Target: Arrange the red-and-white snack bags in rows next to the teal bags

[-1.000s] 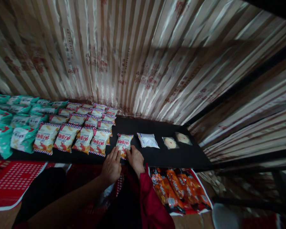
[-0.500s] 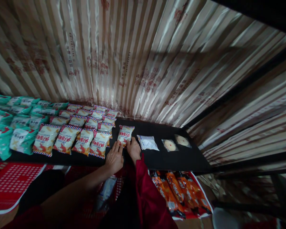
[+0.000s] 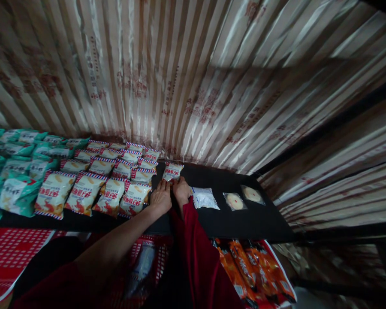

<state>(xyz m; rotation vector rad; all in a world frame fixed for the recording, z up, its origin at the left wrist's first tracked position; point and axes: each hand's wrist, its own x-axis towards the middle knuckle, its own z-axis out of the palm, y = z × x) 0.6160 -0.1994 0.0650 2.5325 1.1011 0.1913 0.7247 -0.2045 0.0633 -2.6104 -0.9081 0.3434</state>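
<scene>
Head cam: you've slid the snack pkt (image 3: 173, 171) back twd curtain (image 3: 180, 86), so it's approx lvl w/ rear pkts (image 3: 130, 156); L hand (image 3: 161, 198) & R hand (image 3: 181, 191) at near edge, can't tell if gripping.

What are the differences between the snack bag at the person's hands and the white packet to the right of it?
The snack bag has a striped top edge and red print; the white packet is mostly white, with a little blue. The snack bag is near the back edge of the black table, while the white packet lies farther forward. Both are small packages on that table.
</scene>
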